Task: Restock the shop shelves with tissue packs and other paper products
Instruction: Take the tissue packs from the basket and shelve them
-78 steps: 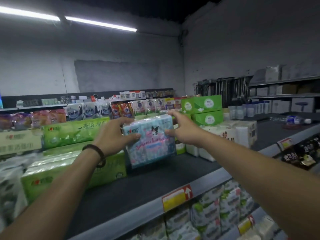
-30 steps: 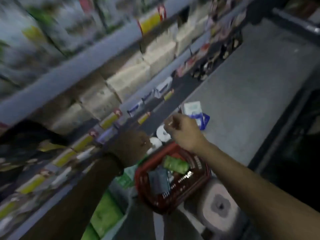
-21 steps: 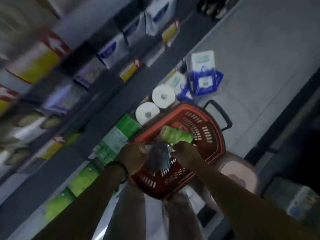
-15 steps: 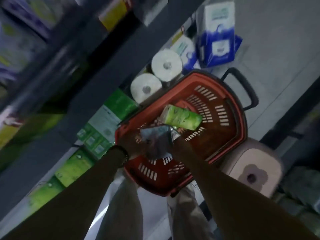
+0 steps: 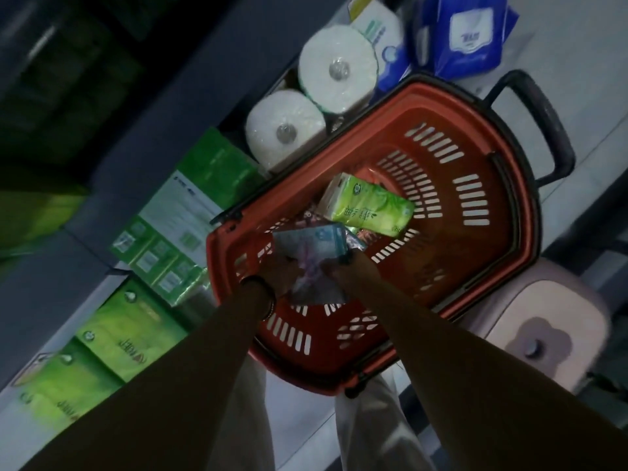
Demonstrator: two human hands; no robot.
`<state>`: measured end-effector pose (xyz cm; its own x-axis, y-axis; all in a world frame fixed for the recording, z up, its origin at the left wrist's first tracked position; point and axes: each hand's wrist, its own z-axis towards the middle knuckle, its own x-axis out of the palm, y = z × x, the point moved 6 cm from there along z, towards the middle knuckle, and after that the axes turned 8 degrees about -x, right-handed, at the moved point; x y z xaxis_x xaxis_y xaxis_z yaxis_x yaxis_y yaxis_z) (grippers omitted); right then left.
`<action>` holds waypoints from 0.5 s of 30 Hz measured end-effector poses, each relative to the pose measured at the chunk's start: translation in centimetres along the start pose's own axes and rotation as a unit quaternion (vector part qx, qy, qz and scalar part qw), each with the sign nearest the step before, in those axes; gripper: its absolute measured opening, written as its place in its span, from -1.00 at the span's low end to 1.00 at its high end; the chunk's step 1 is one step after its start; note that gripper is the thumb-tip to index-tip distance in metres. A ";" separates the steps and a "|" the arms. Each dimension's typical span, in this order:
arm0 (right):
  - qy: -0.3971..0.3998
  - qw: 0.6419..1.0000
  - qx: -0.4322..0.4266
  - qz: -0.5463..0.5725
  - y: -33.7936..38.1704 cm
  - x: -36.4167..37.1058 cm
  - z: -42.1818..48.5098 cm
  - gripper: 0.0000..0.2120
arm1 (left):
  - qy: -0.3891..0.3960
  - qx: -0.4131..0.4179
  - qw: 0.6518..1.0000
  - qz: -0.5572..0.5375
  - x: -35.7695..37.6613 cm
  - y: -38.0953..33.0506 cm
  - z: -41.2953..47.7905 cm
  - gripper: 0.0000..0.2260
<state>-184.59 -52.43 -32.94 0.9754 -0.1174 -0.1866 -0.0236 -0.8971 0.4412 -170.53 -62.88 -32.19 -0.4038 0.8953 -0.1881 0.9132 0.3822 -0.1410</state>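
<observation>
Far left on the floor, you have flat green packs point(image 5: 112, 338), then a green-and-white multipack point(image 5: 176, 229) just beside the left rim of the red basket point(image 5: 523, 212). Two white paper rolls point(image 5: 283, 130) stand on end at the basket's far-left corner. Inside the basket, near its left wall, your left grip point(image 5: 275, 270), with a dark wristband point(image 5: 258, 294), and your right grip point(image 5: 346, 270) both hold the blue tissue pack point(image 5: 312, 246) between them, fingers curled on its sides; the light is dim. A green tissue pack point(image 5: 370, 205) lies tilted just beyond it, mid-basket. Blue wrapped packs point(image 5: 469, 32) lie on the floor past the far rim. The black handle point(image 5: 543, 117) is at the basket's right end. A pink stool point(image 5: 543, 341) stands just beside the right rim.
</observation>
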 end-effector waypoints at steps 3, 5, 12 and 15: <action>0.032 0.988 0.054 0.142 -0.6 -1.2 -2.0 -0.68 | -0.029 0.023 0.999 -0.038 -1.1 0.2 -1.7 -0.89; 0.036 0.986 0.044 0.156 -0.5 -2.7 -3.9 -0.60 | -0.037 0.039 0.997 -0.049 -1.7 -0.7 -4.0 -0.67; -0.024 0.965 0.000 0.263 4.6 -9.0 -14.1 -0.52 | -0.085 0.138 0.987 -0.011 -4.8 -6.2 -15.9 -0.61; -0.029 0.953 -0.037 0.298 8.6 -11.4 -19.0 -0.58 | -0.033 0.127 0.989 -0.070 -6.1 -8.3 -20.2 -0.48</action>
<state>-191.75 -50.70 -10.31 0.7797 -0.6223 0.0688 -0.5519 -0.6312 0.5450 -174.52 -66.91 -10.19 -0.5360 0.8174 -0.2113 0.8084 0.4248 -0.4074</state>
